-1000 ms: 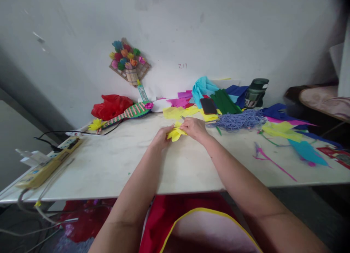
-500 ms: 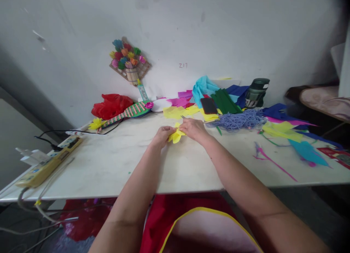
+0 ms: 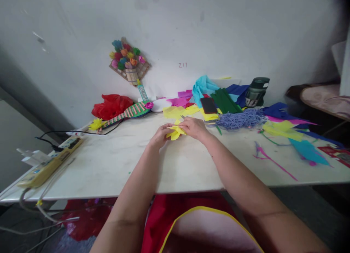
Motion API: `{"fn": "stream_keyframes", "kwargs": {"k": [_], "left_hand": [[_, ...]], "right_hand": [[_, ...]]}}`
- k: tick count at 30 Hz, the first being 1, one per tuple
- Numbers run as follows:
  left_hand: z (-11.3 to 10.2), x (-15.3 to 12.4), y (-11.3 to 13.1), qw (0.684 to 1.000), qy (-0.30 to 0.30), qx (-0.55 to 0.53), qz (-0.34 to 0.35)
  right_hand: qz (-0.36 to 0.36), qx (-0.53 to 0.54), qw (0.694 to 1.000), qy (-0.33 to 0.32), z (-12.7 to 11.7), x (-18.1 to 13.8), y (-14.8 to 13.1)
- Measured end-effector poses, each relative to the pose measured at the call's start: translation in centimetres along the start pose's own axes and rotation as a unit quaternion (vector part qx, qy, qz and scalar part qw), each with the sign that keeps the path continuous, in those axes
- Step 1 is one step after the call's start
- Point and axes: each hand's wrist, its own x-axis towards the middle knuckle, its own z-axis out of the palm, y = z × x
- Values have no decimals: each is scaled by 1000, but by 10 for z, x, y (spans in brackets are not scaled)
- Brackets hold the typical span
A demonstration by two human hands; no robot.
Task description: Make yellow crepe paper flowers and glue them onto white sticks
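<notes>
A yellow paper flower (image 3: pixel 175 133) with spread petals is held between my two hands, just above the white table. My left hand (image 3: pixel 161 133) pinches it from the left side. On the right, my right hand (image 3: pixel 193 127) has its fingers closed on the flower's edge, and a thin pointed metal tip (image 3: pixel 182 117) pokes out above those fingers; the rest of that tool is hidden in the hand. A thin pale stick-like piece (image 3: pixel 171 127) lies across the flower near my left fingertips.
Behind my hands lie yellow paper sheets (image 3: pixel 173 112), a phone (image 3: pixel 208 105), green folded paper (image 3: pixel 225 101) and a heap of purple cord (image 3: pixel 237 120). A dark bottle (image 3: pixel 257 92) stands at the back right. The power strip (image 3: pixel 49 163) is at left, near a decorated green instrument shape (image 3: pixel 133 111).
The yellow flower has turned and tilted slightly in my fingers, and the thin pale piece now shows across it. Both hands have shifted a little to the left.
</notes>
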Motion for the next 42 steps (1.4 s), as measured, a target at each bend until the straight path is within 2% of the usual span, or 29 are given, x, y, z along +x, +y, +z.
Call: {"fn": "stream_keyframes", "kwargs": {"k": [2, 4, 13, 29, 34, 42], "left_hand": [[-1, -1, 1, 1000, -23, 0, 3], [-1, -1, 0, 1000, -21, 7, 9], [-5, 5, -7, 999, 34, 28, 7], [-8, 6, -6, 991, 114, -27, 63], [-5, 4, -2, 989, 120, -52, 66], [-3, 4, 0, 984, 134, -78, 90]], "right_hand": [[2, 6, 1000, 2, -1, 0, 1], [2, 7, 1000, 1, -2, -1, 2], [-6, 15, 1000, -20, -4, 1, 10], [45, -6, 999, 10, -9, -1, 29], [120, 37, 992, 20, -6, 1, 32], [130, 182, 974, 43, 3, 6, 26]]}}
